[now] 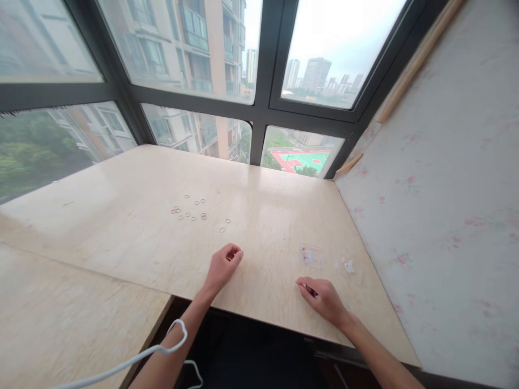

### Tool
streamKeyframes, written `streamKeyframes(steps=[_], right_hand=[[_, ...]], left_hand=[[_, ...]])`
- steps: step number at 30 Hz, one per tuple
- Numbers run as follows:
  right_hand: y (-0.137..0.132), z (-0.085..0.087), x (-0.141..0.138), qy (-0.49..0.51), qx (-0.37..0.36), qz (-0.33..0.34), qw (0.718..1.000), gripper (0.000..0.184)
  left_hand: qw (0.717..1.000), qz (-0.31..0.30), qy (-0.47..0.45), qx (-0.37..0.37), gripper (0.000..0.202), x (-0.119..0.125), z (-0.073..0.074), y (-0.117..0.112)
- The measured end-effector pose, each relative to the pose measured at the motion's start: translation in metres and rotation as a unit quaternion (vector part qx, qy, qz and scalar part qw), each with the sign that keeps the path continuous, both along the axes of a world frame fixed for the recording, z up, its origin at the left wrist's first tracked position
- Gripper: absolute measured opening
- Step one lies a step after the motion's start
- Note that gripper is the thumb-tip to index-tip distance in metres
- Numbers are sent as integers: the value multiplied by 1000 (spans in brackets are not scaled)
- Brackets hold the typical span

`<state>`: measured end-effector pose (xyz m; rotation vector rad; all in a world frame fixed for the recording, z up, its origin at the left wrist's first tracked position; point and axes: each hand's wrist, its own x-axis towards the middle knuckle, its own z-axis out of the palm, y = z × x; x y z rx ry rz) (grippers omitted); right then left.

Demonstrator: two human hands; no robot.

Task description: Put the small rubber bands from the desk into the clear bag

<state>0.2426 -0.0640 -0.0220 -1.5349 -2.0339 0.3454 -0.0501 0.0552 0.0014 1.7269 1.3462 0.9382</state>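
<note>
Curled fingers and thumb close my left hand (pixel 225 263), which is over the tabletop near its front edge; whatever they hold, if anything, is hidden. My right hand (pixel 320 298) is also closed, with thumb and forefinger pinched, and I cannot make out what is between them. Beyond my left hand lie several small thin rings, two of them a loose ring (pixel 222 230) and a reddish ring (pixel 174 210). Closest to my right hand is a small clear plastic packet (pixel 311 256) lying flat. A small white scrap (pixel 348 265) is to its right.
The pale marble-patterned tabletop (pixel 259 205) reaches back to dark-framed windows (pixel 263 102). A flowered wall (pixel 438 216) bounds the right side. A white cable (pixel 133 357) crosses my left forearm. A lower-left surface (pixel 81 308) adjoins the tabletop.
</note>
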Motion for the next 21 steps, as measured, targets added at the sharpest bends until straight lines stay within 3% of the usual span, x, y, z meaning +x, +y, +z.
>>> streamKeyframes(steps=[4, 6, 7, 11, 15, 21], right_hand=[[-2, -7, -1, 0, 32, 2, 999, 24], [-3, -7, 1, 6, 38, 3, 999, 25], [-3, -6, 2, 7, 40, 7, 999, 25], [-3, -6, 1, -7, 55, 18, 998, 25], [-4, -7, 1, -18, 64, 22, 998, 28], [-4, -9, 2, -18, 70, 25, 997, 28]], left_hand=[[980, 191, 25, 49, 25, -43, -1, 61], [963, 232, 114, 70, 30, -67, -1, 89], [956, 217, 181, 73, 33, -77, -1, 100], [951, 159, 253, 77, 25, -99, 0, 132], [944, 85, 309, 77, 22, -103, 2, 150], [927, 27, 367, 77, 22, -103, 4, 167]])
